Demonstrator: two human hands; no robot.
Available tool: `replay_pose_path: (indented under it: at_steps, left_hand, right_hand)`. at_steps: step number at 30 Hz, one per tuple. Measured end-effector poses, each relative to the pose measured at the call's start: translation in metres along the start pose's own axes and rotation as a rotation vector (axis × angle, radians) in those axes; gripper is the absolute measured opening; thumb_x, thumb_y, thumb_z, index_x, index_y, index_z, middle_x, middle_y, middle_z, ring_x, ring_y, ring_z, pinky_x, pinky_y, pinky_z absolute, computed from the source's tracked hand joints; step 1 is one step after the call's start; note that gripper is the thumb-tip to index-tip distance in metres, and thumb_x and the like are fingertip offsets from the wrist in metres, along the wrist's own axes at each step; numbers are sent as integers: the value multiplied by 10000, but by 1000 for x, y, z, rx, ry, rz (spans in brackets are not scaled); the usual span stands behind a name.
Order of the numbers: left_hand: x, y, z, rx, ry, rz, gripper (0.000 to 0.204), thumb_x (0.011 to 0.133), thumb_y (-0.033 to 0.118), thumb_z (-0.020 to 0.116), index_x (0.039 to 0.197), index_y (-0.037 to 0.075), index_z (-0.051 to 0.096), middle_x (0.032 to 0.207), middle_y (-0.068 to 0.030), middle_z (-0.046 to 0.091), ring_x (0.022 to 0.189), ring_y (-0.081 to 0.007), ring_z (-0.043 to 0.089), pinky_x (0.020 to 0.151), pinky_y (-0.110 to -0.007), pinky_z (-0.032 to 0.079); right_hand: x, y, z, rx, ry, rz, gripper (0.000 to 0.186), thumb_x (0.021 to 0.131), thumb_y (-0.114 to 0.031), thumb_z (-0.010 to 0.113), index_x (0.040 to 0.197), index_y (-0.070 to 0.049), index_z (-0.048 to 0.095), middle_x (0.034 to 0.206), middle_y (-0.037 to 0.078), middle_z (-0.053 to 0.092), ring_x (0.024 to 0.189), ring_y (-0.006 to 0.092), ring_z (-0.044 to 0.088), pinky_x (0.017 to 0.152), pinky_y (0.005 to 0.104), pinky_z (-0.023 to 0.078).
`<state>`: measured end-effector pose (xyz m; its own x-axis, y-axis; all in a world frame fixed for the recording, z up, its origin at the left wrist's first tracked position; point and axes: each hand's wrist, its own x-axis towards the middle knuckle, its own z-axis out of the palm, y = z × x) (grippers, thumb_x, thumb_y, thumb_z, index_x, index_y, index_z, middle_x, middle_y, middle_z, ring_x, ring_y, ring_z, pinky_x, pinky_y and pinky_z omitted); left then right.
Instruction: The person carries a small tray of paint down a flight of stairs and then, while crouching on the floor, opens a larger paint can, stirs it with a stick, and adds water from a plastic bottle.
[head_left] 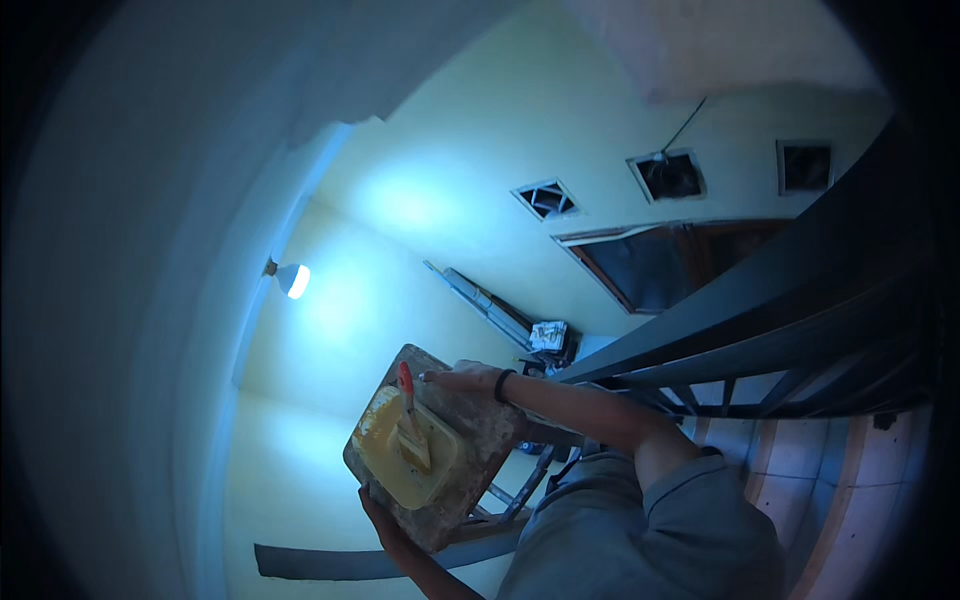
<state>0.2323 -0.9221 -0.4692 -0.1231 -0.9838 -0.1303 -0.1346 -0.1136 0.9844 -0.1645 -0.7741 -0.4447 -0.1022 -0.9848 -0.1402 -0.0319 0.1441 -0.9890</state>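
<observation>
A paint-stained brown-grey board (485, 415) is in front of me, tilted in the view. On it sits a shallow tray (450, 462) with yellow paint and a smeared rim. A paintbrush (405, 395) with a red handle leans in the tray, its bristles coated yellow. My left hand (373, 505) grips the board's near left edge, its fingers partly hidden. My right hand (465, 378), below a dark wristband, closes over the board's opposite edge, with its fingertips a little short of the brush handle. Its other fingers are hard to make out.
A lit bulb (292, 280) juts from the wall at left. Dark metal rails (740, 320) run along the right, above a tiled floor (790, 480). Ladder-like bars (520, 490) show below the board. Long pipes and stacked items (548, 337) stand by the far wall, near a wood-framed window (650, 265).
</observation>
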Motion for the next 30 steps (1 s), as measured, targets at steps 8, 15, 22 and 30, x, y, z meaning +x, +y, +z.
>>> replay_pose_path:
  at_steps: [8,15,22,30]
  left_hand:
    - [7,-5,-1,376,-85,289,554,1017,356,452,1405,-29,541,1294,-184,625,1176,-295,626,1001,-414,511]
    - [-27,14,35,225,-61,193,511,1048,329,453,1375,-51,553,1225,-182,661,1074,-268,665,943,-400,532]
    - [-57,5,69,-28,43,28,539,1061,356,462,1383,-69,539,1225,-166,665,1046,-252,666,928,-388,526]
    - [-34,-18,49,-114,80,119,606,1049,420,550,1357,-102,567,1254,-169,667,1059,-250,663,945,-372,506]
  right_hand:
    - [73,37,1,-46,12,-106,1062,824,-882,521,1320,48,655,1334,238,660,1226,314,639,1062,368,465]
    - [73,20,0,-51,-35,-121,1015,849,-856,518,1305,38,665,1276,233,679,1098,316,649,962,421,498]
    - [91,19,-1,-85,-102,-22,945,895,-812,482,1357,-3,644,1346,227,651,1197,340,654,1028,423,497]
    - [191,35,28,40,-316,-40,914,945,-806,389,1475,-75,533,1476,244,532,1358,359,530,1106,521,428]
